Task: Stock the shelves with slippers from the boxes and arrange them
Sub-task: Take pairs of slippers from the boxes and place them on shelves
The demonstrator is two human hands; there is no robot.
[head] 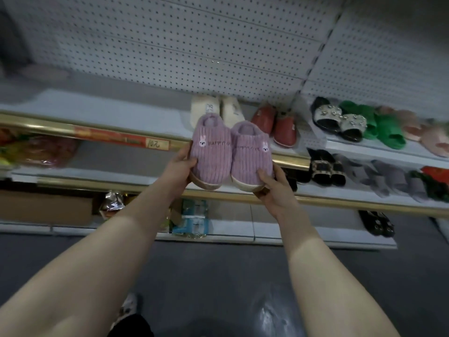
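Placement is the step in hand: the purple slippers (211, 159), a ribbed pair with a small rabbit on each upper, are held side by side and touching, up in front of the gold front rail (48, 127) of the upper shelf (121, 110). The left hand (183, 167) has its fingers closed round the toe end of the left slipper, and the right hand (272, 188) has its fingers closed round the toe end of the right one, so the openings point away toward the pegboard back. Whether the soles already touch the shelf cannot be told; they look to be clear of it. On the shelf behind them stand the cream slippers (218, 110) and, just beside those, the red slippers (274, 125), both pairs with toes facing out. Bare shelf lies to the left of the cream pair, above the price label (158, 143), and that looks the likely spot. The next move probably calls for carrying the pair over the rail, setting both soles down flat with toes outward, level with the neighbours, and only then letting go, since the two slippers are gripped separately and could drift apart.
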